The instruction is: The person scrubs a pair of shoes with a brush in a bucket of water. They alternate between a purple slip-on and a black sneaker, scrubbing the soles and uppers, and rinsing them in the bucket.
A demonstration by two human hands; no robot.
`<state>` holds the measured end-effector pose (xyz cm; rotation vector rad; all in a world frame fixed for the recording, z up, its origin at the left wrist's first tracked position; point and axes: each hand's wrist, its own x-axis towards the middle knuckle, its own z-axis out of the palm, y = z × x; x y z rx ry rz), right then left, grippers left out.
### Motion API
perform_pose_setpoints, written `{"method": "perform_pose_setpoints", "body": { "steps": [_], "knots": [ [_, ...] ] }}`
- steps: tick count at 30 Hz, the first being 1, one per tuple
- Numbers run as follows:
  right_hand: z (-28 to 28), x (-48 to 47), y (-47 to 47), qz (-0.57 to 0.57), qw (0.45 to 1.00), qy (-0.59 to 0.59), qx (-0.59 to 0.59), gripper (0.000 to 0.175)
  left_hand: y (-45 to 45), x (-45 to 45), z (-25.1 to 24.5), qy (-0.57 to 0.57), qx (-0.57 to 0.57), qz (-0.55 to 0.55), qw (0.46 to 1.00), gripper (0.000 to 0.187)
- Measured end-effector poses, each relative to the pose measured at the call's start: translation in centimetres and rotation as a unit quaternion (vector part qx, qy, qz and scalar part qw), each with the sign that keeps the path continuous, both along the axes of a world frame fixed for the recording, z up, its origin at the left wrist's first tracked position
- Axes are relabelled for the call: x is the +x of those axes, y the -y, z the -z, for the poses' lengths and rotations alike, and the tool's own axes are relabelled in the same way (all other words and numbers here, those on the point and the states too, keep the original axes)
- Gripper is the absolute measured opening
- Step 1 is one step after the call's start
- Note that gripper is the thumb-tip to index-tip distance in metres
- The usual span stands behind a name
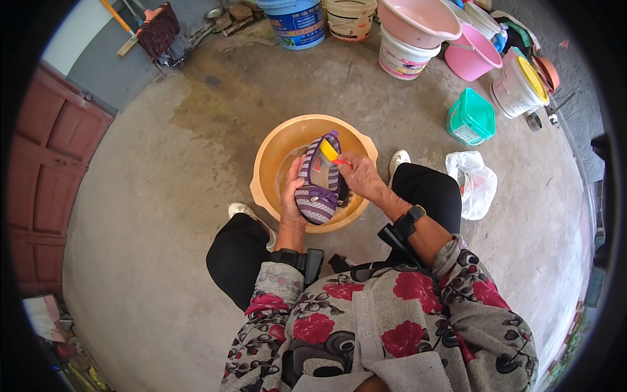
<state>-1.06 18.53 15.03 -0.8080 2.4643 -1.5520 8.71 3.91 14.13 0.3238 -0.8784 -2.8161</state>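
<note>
My left hand (292, 196) holds a purple-and-grey striped fabric shoe (317, 201) with a small bow, its toe towards me. The shoe is tilted over a yellow-orange plastic basin (274, 142) on the floor between my feet. In my right hand (361, 176) is the red handle of a yellow-backed brush (328, 150), whose head lies inside the shoe's opening near the heel. Part of a dark thing, perhaps a second shoe (344, 190), shows behind the held shoe; most of it is hidden. The basin's bottom looks wet.
A white plastic bag (472, 183) and a green square bucket (471, 117) are on the concrete floor to the right. Beyond the basin stand a blue bucket (296, 24), a pink basin (416, 19) on a white bucket (404, 59), and a pink bucket (472, 54). Mops (159, 34) lean at the upper left.
</note>
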Motion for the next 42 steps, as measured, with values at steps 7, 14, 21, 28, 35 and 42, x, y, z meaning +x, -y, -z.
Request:
{"method": "perform_pose_setpoints", "body": {
  "steps": [7,14,21,28,35,42],
  "knots": [
    [-3.6,5.3,-2.3,-0.078,0.989,0.125,0.0,0.018,0.1,-0.1,0.6,-0.004,-0.021,-0.065,0.998,0.069],
    [-1.8,3.7,-1.8,-0.041,0.999,-0.001,0.014,0.019,0.0,0.0,-0.3,-0.03,-0.023,0.006,0.999,0.077],
    [-1.0,-1.0,-1.8,-0.039,0.992,0.045,0.111,0.021,0.7,0.0,1.2,0.036,-0.042,-0.027,0.998,0.078],
    [-6.0,-4.5,-4.6,-0.019,0.99,0.143,0.001,0.024,4.0,0.2,7.0,0.232,0.0,-0.125,0.965,0.026],
    [-7.2,-5.8,-4.8,0.01,0.986,0.162,-0.048,0.028,5.1,-2.7,11.0,0.385,-0.276,-0.094,0.875,0.05],
    [-8.5,-6.9,-6.0,-0.003,0.989,0.138,-0.062,0.027,7.5,-5.8,18.3,0.394,-0.731,0.174,0.529,0.067]
  ]
}}
